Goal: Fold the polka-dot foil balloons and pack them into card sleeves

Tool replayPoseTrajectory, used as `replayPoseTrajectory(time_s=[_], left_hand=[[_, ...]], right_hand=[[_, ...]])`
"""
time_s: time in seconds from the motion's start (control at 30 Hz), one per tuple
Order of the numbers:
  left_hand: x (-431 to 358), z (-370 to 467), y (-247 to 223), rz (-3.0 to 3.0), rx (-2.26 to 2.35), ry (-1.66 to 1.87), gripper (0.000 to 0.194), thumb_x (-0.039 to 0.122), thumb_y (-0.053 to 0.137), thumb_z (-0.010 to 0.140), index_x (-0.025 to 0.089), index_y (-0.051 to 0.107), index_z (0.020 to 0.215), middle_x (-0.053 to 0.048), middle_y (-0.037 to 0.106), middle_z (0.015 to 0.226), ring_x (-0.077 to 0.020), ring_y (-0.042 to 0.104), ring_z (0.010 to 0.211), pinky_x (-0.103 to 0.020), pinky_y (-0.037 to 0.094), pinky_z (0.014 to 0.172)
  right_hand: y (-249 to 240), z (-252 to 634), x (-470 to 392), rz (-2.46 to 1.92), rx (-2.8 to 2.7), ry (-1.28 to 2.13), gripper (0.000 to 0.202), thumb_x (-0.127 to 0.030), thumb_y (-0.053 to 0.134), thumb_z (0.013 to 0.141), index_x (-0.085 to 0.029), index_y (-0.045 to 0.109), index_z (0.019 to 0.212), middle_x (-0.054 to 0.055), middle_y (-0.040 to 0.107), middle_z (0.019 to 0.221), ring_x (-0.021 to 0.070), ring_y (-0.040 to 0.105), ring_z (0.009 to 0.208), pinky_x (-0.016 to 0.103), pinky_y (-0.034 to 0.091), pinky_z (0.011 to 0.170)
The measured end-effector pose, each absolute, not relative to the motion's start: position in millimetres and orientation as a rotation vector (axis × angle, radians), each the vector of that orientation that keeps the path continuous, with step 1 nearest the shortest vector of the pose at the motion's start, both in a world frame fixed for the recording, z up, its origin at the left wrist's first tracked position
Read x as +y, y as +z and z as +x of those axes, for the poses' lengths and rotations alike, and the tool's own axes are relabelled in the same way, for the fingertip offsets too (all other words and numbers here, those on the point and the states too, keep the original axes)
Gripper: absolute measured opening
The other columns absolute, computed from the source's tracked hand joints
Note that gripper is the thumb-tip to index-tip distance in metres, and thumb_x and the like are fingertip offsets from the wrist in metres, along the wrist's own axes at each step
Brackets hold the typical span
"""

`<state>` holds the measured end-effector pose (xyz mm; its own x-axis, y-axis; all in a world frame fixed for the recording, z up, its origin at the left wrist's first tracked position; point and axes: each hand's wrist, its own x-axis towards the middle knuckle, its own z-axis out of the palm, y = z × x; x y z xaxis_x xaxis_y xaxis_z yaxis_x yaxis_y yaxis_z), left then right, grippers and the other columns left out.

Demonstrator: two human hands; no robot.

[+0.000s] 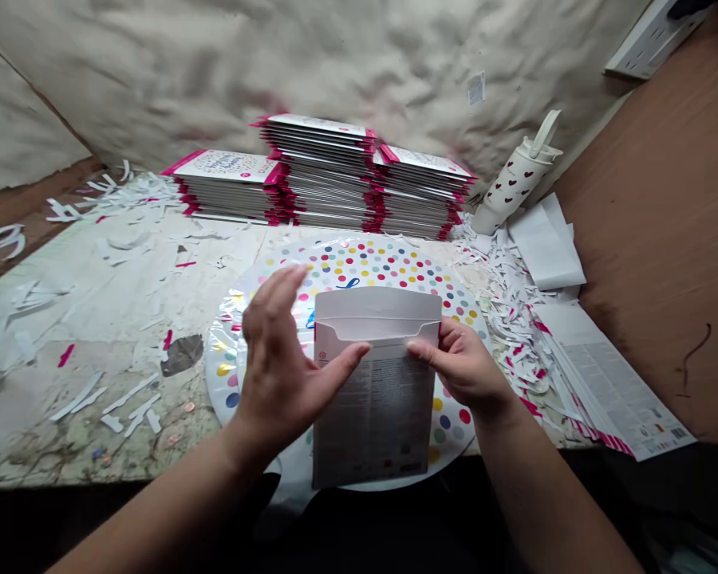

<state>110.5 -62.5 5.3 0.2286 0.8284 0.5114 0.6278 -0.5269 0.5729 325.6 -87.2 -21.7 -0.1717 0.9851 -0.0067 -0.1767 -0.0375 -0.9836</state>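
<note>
A flat cardboard packet [374,406] with fine print on its face stands tilted in front of me, its top flap [378,304] raised and unfolded. My right hand [463,363] grips the packet's upper right edge, thumb on the front near the opening. My left hand [290,351] is spread at the left side, fingers lifted away and the thumb reaching across the front just below the opening. Underneath lies a flat, shiny balloon [455,275] with coloured dots, partly hidden by the packet and my hands. A bit of blue ribbon [350,283] shows on it behind the flap.
Stacks of pink-edged packets [329,171] line the back of the table. A white tumbler with hearts [511,187] leans at the back right. Flat printed card sleeves [610,383] fan out along the right. Paper scraps [135,402] litter both sides. A socket strip [652,40] hangs upper right.
</note>
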Motion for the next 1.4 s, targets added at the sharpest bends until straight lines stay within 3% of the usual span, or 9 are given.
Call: replayPoseTrajectory(time_s=[0.07, 0.2, 0.3, 0.37, 0.67, 0.9, 1.13, 1.33, 1.4], left_hand=[[-61, 106, 1, 1.903, 1.163, 0.888, 0.068, 0.041, 0.066, 0.071, 0.018, 0.039, 0.129, -0.014, 0.054, 0.120, -0.0294, 0.052, 0.107, -0.042, 0.046, 0.084], [-69, 110, -16, 1.338, 0.916, 0.577, 0.036, 0.040, 0.058, 0.078, 0.014, 0.059, 0.103, -0.007, 0.067, 0.087, -0.0225, 0.062, 0.087, -0.034, 0.050, 0.076], [-81, 118, -32, 1.166, 1.038, 0.664, 0.026, 0.038, 0.054, 0.079, 0.013, 0.061, 0.073, 0.000, 0.059, 0.054, -0.0127, 0.054, 0.052, -0.023, 0.044, 0.052], [-88, 123, -40, 1.126, 1.079, 0.629, 0.036, 0.039, 0.050, 0.081, 0.014, 0.054, 0.055, 0.002, 0.049, 0.041, -0.0086, 0.042, 0.038, -0.021, 0.032, 0.041], [-99, 127, -31, 1.335, 1.142, 0.551, 0.046, 0.040, 0.051, 0.080, 0.015, 0.045, 0.041, 0.004, 0.040, 0.037, -0.0057, 0.034, 0.036, -0.019, 0.025, 0.039], [-101, 126, -37, 1.195, 1.072, 0.462, 0.046, 0.043, 0.047, 0.082, 0.013, 0.054, 0.048, -0.001, 0.053, 0.041, -0.0102, 0.047, 0.036, -0.020, 0.034, 0.040], [-103, 130, -32, 1.242, 1.100, 0.453, 0.048, 0.041, 0.049, 0.080, 0.012, 0.053, 0.043, -0.003, 0.054, 0.038, -0.0090, 0.046, 0.035, -0.019, 0.033, 0.039], [-104, 133, -36, 1.129, 1.034, 0.442, 0.039, 0.042, 0.049, 0.080, 0.012, 0.057, 0.056, -0.004, 0.058, 0.045, -0.0113, 0.049, 0.037, -0.021, 0.036, 0.040], [-104, 135, -36, 1.127, 1.033, 0.439, 0.039, 0.040, 0.049, 0.080, 0.012, 0.057, 0.054, -0.004, 0.058, 0.045, -0.0108, 0.049, 0.036, -0.021, 0.036, 0.040]], right_hand=[[-20, 326, -87, -1.052, -1.192, 1.353, 0.034, -0.033, 0.067, 0.073, -0.020, 0.058, 0.103, 0.006, 0.066, 0.098, 0.0189, 0.061, 0.092, 0.034, 0.047, 0.085], [-16, 326, -83, -1.433, -1.380, 0.936, 0.025, -0.037, 0.057, 0.081, -0.019, 0.060, 0.098, 0.006, 0.066, 0.086, 0.0194, 0.061, 0.078, 0.033, 0.049, 0.071], [-17, 314, -90, -1.568, -1.623, 0.354, 0.016, -0.027, 0.049, 0.085, -0.021, 0.062, 0.094, 0.006, 0.064, 0.086, 0.0203, 0.058, 0.080, 0.035, 0.046, 0.076], [-18, 303, -99, -1.466, -1.869, 0.289, 0.019, -0.018, 0.046, 0.086, -0.021, 0.063, 0.094, 0.006, 0.065, 0.089, 0.0199, 0.058, 0.085, 0.034, 0.046, 0.079], [-26, 281, -118, -1.448, -2.135, 0.182, 0.020, -0.012, 0.043, 0.085, -0.016, 0.062, 0.089, 0.010, 0.062, 0.087, 0.0216, 0.056, 0.085, 0.034, 0.045, 0.077], [-24, 293, -115, -1.390, -2.060, 0.394, 0.017, -0.013, 0.045, 0.087, -0.018, 0.060, 0.092, 0.005, 0.065, 0.087, 0.0166, 0.058, 0.083, 0.028, 0.046, 0.076], [-25, 293, -119, -1.409, -2.218, 0.204, 0.020, -0.010, 0.042, 0.085, -0.014, 0.061, 0.084, 0.010, 0.063, 0.084, 0.0213, 0.057, 0.084, 0.033, 0.046, 0.075], [-25, 296, -115, -1.409, -1.989, 0.509, 0.015, -0.016, 0.046, 0.087, -0.018, 0.060, 0.093, 0.004, 0.065, 0.088, 0.0151, 0.059, 0.083, 0.026, 0.047, 0.075], [-27, 293, -115, -1.401, -2.039, 0.446, 0.014, -0.017, 0.047, 0.087, -0.018, 0.060, 0.092, 0.005, 0.064, 0.087, 0.0164, 0.058, 0.083, 0.028, 0.047, 0.077]])
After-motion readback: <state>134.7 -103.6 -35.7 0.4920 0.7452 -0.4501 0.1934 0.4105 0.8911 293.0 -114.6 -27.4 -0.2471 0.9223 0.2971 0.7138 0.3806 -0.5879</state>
